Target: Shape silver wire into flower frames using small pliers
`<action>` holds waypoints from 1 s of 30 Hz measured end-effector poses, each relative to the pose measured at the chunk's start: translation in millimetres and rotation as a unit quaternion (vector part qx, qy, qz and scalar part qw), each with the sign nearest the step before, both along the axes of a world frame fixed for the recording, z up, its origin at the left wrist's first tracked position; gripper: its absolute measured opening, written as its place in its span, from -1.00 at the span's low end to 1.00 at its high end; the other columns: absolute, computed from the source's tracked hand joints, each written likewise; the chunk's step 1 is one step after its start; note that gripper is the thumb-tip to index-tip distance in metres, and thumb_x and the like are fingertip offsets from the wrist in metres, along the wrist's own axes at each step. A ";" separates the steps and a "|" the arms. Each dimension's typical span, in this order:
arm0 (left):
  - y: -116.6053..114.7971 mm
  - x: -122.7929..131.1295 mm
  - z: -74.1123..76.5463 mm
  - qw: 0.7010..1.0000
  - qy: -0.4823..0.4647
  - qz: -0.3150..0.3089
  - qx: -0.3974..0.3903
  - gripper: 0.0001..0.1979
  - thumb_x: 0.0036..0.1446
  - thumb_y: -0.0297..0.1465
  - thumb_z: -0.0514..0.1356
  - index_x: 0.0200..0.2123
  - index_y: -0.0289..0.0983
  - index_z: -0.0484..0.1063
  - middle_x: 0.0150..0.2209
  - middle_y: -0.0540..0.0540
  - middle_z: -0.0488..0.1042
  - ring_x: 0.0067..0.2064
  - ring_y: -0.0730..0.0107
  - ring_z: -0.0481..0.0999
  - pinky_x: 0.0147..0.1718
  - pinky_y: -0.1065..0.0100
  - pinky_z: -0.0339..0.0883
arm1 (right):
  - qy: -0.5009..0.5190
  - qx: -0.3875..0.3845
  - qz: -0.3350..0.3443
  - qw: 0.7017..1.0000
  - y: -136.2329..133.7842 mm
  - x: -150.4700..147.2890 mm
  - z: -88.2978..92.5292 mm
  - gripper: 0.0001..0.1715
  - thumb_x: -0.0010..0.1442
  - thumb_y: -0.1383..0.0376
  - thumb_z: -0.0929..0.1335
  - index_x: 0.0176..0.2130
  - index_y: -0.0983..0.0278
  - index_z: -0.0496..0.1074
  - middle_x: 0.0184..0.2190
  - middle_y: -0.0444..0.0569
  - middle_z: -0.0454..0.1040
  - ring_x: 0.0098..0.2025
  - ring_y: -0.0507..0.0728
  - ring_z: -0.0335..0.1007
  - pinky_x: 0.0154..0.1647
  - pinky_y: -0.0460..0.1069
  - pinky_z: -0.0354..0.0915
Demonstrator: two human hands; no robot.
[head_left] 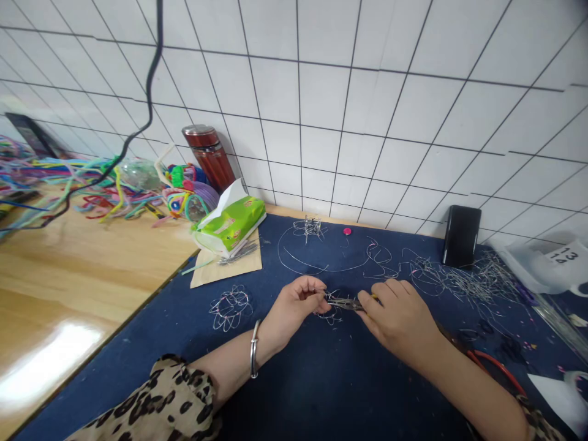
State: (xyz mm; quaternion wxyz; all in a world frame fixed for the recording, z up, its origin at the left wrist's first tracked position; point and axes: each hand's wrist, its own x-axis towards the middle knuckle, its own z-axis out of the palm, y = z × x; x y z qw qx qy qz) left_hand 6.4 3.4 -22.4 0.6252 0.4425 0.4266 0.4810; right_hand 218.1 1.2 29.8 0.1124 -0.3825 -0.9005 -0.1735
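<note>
My left hand (298, 303) is curled in a pinch on a small piece of bent silver wire (331, 316) over the blue mat (285, 380). Just to its right, my right hand (397, 315) is closed round small pliers (346, 302) whose jaws point left at the wire. A finished wire flower shape (229, 306) lies on the mat left of my left hand. A silver bangle (253, 357) sits on my left wrist.
Loose wire loops (312, 248) and a heap of wire offcuts (463, 278) lie behind the hands. A black phone (460, 236) leans on the tiled wall. A green tissue pack (232, 223), a red flask (209, 156) and coloured pipe cleaners (92, 187) are at left.
</note>
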 end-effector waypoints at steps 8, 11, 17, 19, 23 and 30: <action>-1.1 -0.3 -0.6 1.000 -0.021 0.001 -0.005 -0.89 0.09 -0.42 0.16 -0.28 -0.32 0.35 -0.51 -0.05 0.49 -0.46 0.47 0.46 -0.41 0.43 0.28 | -0.033 0.020 -0.025 0.999 -2.7 -2.2 -4.1 -0.77 0.17 0.29 0.23 -0.17 0.25 0.39 -0.42 -0.01 0.31 -0.31 0.12 0.12 -0.28 0.04 -0.02; -1.4 -1.4 1.5 0.999 -0.033 0.000 -0.012 -0.90 0.10 -0.42 0.15 -0.29 -0.32 0.34 -0.52 -0.04 0.48 -0.48 0.50 0.44 -0.45 0.46 0.25 | -0.046 0.036 -0.022 0.998 -1.8 -1.9 -7.5 -0.75 0.16 0.34 0.24 -0.14 0.27 0.37 -0.39 0.01 0.33 -0.28 0.13 0.13 -0.25 0.05 -0.01; -1.5 -1.5 2.7 0.999 -0.037 -0.004 -0.017 -0.92 0.10 -0.43 0.14 -0.31 -0.32 0.33 -0.53 -0.03 0.48 -0.49 0.52 0.42 -0.47 0.48 0.22 | -0.053 0.056 -0.011 0.997 -4.2 -3.8 -11.7 -0.71 0.15 0.38 0.23 -0.10 0.27 0.35 -0.34 0.03 0.34 -0.26 0.14 0.13 -0.23 0.07 0.00; -1.6 -1.1 2.8 0.999 -0.037 -0.006 -0.016 -0.92 0.11 -0.44 0.14 -0.30 -0.32 0.33 -0.53 -0.04 0.48 -0.49 0.52 0.43 -0.47 0.49 0.22 | -0.052 0.058 -0.011 0.997 -4.6 -4.8 -13.2 -0.72 0.16 0.38 0.23 -0.10 0.27 0.36 -0.34 0.02 0.34 -0.26 0.14 0.14 -0.24 0.07 0.00; -1.2 -1.2 2.6 0.999 -0.029 -0.017 -0.016 -0.92 0.11 -0.44 0.13 -0.29 -0.33 0.32 -0.53 -0.05 0.48 -0.48 0.50 0.44 -0.46 0.47 0.23 | -0.048 0.067 -0.007 0.997 -3.6 -5.3 -17.4 -0.73 0.16 0.36 0.23 -0.12 0.28 0.36 -0.36 0.02 0.34 -0.28 0.13 0.14 -0.26 0.06 0.01; 0.9 -1.1 -1.0 1.000 -0.005 -0.024 0.003 -0.92 0.12 -0.44 0.12 -0.29 -0.33 0.31 -0.52 -0.04 0.48 -0.48 0.52 0.42 -0.44 0.47 0.23 | -0.050 0.055 0.009 0.997 2.4 1.3 -19.7 -0.75 0.17 0.33 0.24 -0.13 0.28 0.37 -0.41 -0.02 0.32 -0.33 0.11 0.13 -0.30 0.05 0.00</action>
